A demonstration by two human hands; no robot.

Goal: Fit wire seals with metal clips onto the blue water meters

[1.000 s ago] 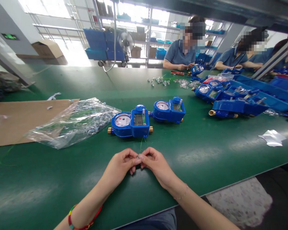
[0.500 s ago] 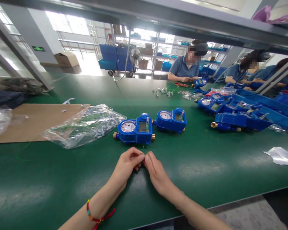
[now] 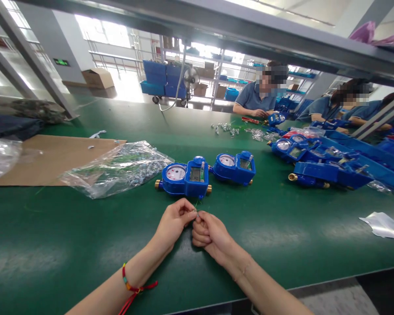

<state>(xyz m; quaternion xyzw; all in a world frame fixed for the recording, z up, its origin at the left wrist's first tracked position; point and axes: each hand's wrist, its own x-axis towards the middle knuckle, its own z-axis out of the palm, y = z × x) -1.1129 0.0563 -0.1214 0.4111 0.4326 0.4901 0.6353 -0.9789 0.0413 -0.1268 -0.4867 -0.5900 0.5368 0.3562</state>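
Observation:
A blue water meter with a round white dial, a small display and brass ends lies on the green table just beyond my hands. A thin green wire runs from its near side down to my fingertips. My left hand is closed in a pinch on this wire. Tip to tip with it, my right hand pinches at the same spot, its other fingers curled in. Any small part between the fingertips is too hidden to make out. A second blue water meter lies behind, to the right.
At left, a clear plastic bag of small seals with green wires overlaps a cardboard sheet. More blue meters and a blue bin stand at right, near a white paper scrap. Co-workers sit across the table.
My right hand has turned and its fingers have curled into a fist-like pinch. My left hand keeps its pinch. The view has shifted slightly.

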